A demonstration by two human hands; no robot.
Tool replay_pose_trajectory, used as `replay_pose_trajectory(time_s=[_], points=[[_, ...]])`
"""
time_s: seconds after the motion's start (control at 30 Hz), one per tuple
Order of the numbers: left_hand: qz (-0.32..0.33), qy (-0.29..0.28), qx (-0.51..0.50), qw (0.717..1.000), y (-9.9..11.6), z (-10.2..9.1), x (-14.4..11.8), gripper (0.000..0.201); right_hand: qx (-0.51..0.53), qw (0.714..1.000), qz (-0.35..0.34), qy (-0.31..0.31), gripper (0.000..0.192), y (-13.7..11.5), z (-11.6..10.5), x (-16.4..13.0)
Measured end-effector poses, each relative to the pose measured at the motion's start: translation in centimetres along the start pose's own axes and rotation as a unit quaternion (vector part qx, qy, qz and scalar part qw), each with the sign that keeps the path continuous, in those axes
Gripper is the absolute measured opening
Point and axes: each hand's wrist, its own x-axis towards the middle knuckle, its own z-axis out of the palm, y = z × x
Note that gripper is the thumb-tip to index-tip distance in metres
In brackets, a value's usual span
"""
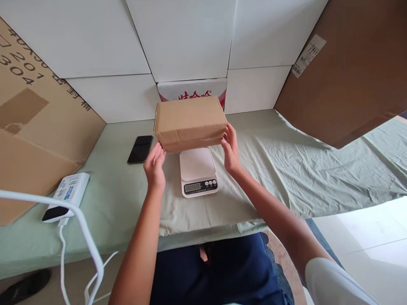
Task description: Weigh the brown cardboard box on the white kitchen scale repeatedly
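Note:
A closed brown cardboard box point(190, 116) is held up between both of my hands, above the far part of a white digital kitchen scale point(197, 164). My left hand point(154, 165) grips the box's near left corner, fingers partly hidden under it. On the near right corner, my right hand point(230, 147) has its thumb at the front and the other fingers along the side. The scale lies on the cloth with its dark display and buttons toward me; its display shows no readable digits.
A black phone point(140, 149) lies left of the box. Farther left are a white power bank point(67, 197) with a cable and a large carton point(47, 114). Another big carton point(349, 72) stands at the right. A white printed box point(170, 87) sits behind, against white panels. Green cloth point(286, 169) covers the table.

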Motion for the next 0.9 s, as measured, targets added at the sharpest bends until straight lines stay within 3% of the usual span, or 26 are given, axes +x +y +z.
replay_pose_trajectory(time_s=[0.13,0.3,0.43,0.7,0.9], points=[[-0.017,0.009,-0.011,1.0,-2.5,1.6,4.5,0.058,0.022,1.0,0.003,0.022,0.084,4.5,1.1,3.0],[-0.066,0.033,-0.003,0.997,-5.6,1.5,5.0,0.055,0.02,0.998,0.045,0.025,0.087,8.4,1.5,3.0],[-0.092,0.059,0.012,0.994,-6.5,0.6,4.7,0.053,0.011,0.998,0.063,0.012,0.077,8.8,1.1,2.8],[-0.079,0.073,0.027,0.994,-6.1,-1.5,5.8,0.052,-0.011,0.993,0.078,0.089,0.074,10.1,-1.1,3.2],[-0.133,0.042,0.029,0.99,-5.9,-0.4,5.5,0.047,0.022,0.994,0.101,0.023,0.077,10.1,-0.7,2.9]])
